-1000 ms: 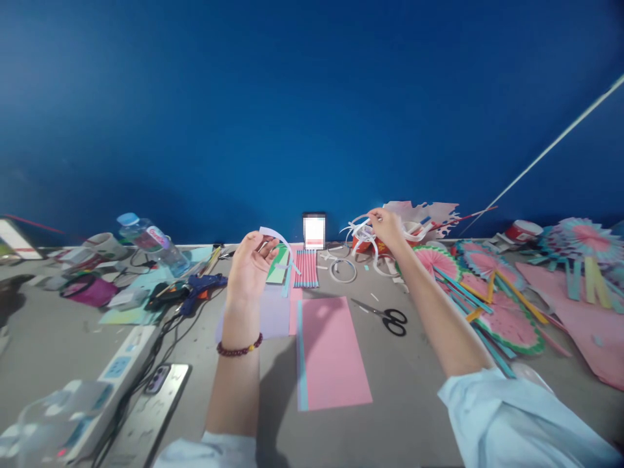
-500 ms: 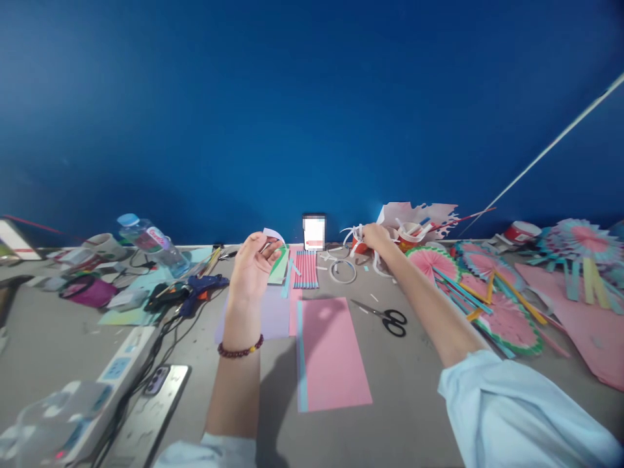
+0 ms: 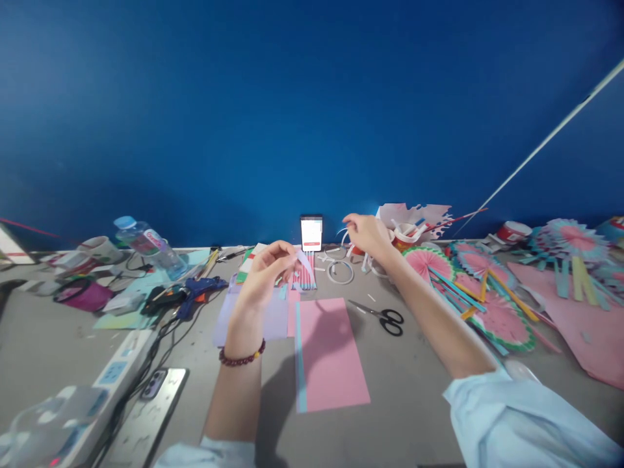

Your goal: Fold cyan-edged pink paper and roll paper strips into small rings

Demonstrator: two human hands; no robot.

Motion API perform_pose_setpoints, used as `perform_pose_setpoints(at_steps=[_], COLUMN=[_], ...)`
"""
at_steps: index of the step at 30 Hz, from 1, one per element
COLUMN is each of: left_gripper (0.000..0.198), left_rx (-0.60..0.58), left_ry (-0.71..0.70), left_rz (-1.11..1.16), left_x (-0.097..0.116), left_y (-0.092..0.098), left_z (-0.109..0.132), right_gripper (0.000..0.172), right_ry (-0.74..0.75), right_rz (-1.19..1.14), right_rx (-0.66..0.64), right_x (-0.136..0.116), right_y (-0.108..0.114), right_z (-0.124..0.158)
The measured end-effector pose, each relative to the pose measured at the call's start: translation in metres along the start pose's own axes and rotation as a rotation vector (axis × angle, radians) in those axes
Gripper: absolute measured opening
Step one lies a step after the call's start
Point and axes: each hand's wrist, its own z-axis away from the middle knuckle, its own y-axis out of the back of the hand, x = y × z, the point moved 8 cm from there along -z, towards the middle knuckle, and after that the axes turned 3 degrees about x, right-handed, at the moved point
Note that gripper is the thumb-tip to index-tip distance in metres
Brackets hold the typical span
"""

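My left hand point(image 3: 270, 270) is raised over the back of the table, thumb and fingers pinched on one end of a lavender paper strip point(image 3: 305, 262). The strip bends away to the right, over a row of pink and blue striped sticks point(image 3: 311, 278). My right hand point(image 3: 365, 234) hovers beside a red cup point(image 3: 357, 251), its fingers bent and apart, with nothing visible in them. Thin curling white strips point(image 3: 343, 234) hang just below its fingertips. Pink sheets point(image 3: 331, 357) with a blue edge lie between my forearms.
Black-handled scissors point(image 3: 390, 320) and a white ring-shaped coil point(image 3: 340, 273) lie in the middle. Paper fans point(image 3: 502, 318) crowd the right. On the left are a blue glue gun point(image 3: 202, 286), a bottle point(image 3: 151, 244), a power strip point(image 3: 114, 374) and a phone point(image 3: 158, 409). A lit phone point(image 3: 311, 233) stands at the wall.
My right hand has lifted and shifted left, away from the white strips at the cup. My left hand has turned and moved slightly right and down with the lavender strip.
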Motion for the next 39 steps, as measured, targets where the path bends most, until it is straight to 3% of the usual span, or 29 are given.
perform_pose_setpoints(at_steps=[2,5,9,13,23,30,33,39], left_gripper=[0.019,0.019,0.019,0.022,0.022,0.015,0.015,0.028], left_rx=[-0.080,-0.179,-0.316,-0.394,-0.333,-0.277,-0.399,-0.784], left_ry=[0.009,0.018,0.013,-0.007,-0.076,-0.113,-0.115,-0.208], left_rz=[-0.051,-0.099,-0.082,-0.058,-0.254,-0.642,-0.855,-1.291], left_x=[-0.001,0.000,0.007,0.014,0.011,-0.001,-0.032,-0.131], left_y=[-0.011,-0.026,-0.042,-0.048,-0.047,-0.048,-0.058,-0.070], left_z=[0.004,0.011,0.021,0.026,0.028,0.025,0.026,0.058], right_gripper=[0.028,0.036,0.051,0.045,0.030,0.031,0.032,0.036], right_ry=[0.175,0.445,0.507,0.477,0.103,-0.144,-0.344,-0.548], right_rz=[-0.493,-0.995,-1.324,-1.423,-1.482,-1.364,-1.403,-1.458], right_rx=[-0.158,-0.565,-0.975,-1.139,-0.940,-0.706,-0.551,-0.404], right_x=[-0.034,-0.081,-0.102,-0.102,-0.075,-0.019,0.015,0.056], right_y=[-0.008,-0.023,-0.037,-0.042,-0.046,-0.054,-0.060,-0.068], right_z=[0.022,0.063,0.100,0.113,0.126,0.150,0.164,0.197])
